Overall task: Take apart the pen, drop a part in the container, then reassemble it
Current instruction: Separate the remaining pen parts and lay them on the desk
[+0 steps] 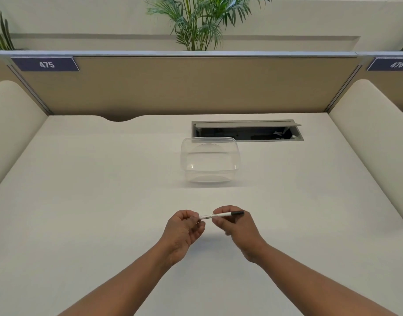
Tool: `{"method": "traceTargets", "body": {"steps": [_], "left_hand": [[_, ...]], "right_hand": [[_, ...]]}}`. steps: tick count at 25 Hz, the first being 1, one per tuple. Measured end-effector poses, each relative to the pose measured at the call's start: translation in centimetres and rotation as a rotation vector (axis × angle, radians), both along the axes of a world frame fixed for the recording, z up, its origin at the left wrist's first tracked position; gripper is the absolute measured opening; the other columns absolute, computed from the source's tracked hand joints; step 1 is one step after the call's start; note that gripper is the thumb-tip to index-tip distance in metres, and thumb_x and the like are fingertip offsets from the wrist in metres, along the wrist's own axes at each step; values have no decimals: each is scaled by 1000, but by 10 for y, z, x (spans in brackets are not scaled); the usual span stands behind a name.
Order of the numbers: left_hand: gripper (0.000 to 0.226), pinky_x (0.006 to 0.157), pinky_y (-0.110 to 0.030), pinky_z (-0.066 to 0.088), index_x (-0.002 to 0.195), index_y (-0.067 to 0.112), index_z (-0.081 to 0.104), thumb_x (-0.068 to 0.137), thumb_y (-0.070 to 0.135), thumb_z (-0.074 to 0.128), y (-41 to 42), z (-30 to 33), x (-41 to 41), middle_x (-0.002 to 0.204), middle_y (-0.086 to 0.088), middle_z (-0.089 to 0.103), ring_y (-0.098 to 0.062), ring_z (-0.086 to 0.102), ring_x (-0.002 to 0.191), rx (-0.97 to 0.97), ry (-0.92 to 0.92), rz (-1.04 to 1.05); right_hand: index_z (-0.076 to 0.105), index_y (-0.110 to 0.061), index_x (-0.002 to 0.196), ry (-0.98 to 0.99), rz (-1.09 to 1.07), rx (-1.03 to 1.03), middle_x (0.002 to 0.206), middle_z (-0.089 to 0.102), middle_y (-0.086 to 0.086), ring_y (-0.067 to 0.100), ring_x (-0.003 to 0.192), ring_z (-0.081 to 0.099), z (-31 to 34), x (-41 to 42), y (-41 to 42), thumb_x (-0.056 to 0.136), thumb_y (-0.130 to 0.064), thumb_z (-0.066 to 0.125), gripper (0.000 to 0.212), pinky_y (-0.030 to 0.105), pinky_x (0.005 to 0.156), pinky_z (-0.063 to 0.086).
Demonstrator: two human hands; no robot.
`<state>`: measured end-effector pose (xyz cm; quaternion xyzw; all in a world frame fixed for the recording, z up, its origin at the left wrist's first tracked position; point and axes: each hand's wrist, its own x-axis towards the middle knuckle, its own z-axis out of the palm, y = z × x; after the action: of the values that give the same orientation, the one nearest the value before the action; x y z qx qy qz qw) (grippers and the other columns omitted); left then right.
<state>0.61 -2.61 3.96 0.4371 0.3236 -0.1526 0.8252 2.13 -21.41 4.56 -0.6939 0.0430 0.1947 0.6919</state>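
A white pen (215, 215) with a black cap (238, 213) at its right end is held level above the desk, near me. My left hand (184, 229) pinches the pen's left end, which is hidden in the fingers. My right hand (237, 226) grips the barrel just left of the black cap. A clear plastic container (210, 163) stands open farther back on the desk, with nothing visible inside it.
The white desk (93, 190) is bounded by a tan partition (173, 87) at the back and cream side panels. An open cable hatch (246, 131) lies behind the container on its right. A potted palm (200, 21) rises behind the partition.
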Motion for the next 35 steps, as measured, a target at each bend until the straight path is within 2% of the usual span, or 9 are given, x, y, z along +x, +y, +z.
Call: {"method": "traceTargets", "body": {"steps": [5,8,10,12,16,22,28,31,35], "left_hand": [[9,71,-30,51,93,16,66,90,13,74,1,-10,-12,86,-2,68,-16,65,78,370,-160,-389],[29,89,-31,46,112,38,64,86,30,76,8,-11,-6,121,9,64,-17,58,112,944,-335,-756],[76,113,-44,33,146,43,39,80,47,77,19,-14,4,161,8,31,-24,25,148,1385,-343,-1054],[113,120,-61,12,157,45,9,70,56,81,27,-14,17,169,7,-6,-29,-11,154,1540,-270,-1243],[140,112,-74,10,155,47,-9,58,51,91,33,-13,35,166,6,-26,-42,-26,149,1563,-125,-1438],[137,112,-74,19,157,46,-3,61,36,95,34,-21,36,167,9,-22,-42,-20,150,1468,-76,-1431],[137,113,-73,17,157,46,0,59,34,96,35,-25,36,167,10,-20,-41,-20,151,1450,-87,-1404],[138,112,-73,17,157,46,0,58,33,96,36,-25,36,167,10,-19,-41,-20,151,1452,-85,-1396],[139,113,-73,16,157,47,0,58,32,96,35,-26,36,167,10,-20,-41,-20,151,1445,-82,-1386]], "right_hand": [[79,-25,90,92,-84,38,75,68,-9,10,70,56,3,5,-2,91,-23,76,4,26,61,44],[77,-25,91,3,-108,-72,80,71,-5,6,71,61,4,10,-9,94,-22,72,7,19,61,47],[72,-26,97,-69,-107,-179,83,70,-5,4,73,62,3,14,-13,96,-20,69,7,18,68,49],[67,-29,98,-149,-96,-294,79,65,-10,1,70,59,1,15,-16,96,-19,67,10,14,66,49],[61,-31,95,-237,-17,-366,68,63,-21,-1,57,52,-5,13,-12,98,-22,62,9,11,51,45],[52,-39,96,-480,90,-479,81,68,-13,9,66,60,-5,14,-6,100,-35,53,6,13,61,44],[51,-21,99,-521,266,-689,81,67,-7,21,74,63,-19,8,0,103,-26,50,7,50,81,53],[49,-25,98,-543,216,-618,86,72,-7,16,81,69,-21,5,-1,103,-31,48,8,47,82,53],[48,-24,93,-484,254,-655,70,63,-7,11,62,56,-21,7,0,103,-28,48,11,39,74,47]]}}
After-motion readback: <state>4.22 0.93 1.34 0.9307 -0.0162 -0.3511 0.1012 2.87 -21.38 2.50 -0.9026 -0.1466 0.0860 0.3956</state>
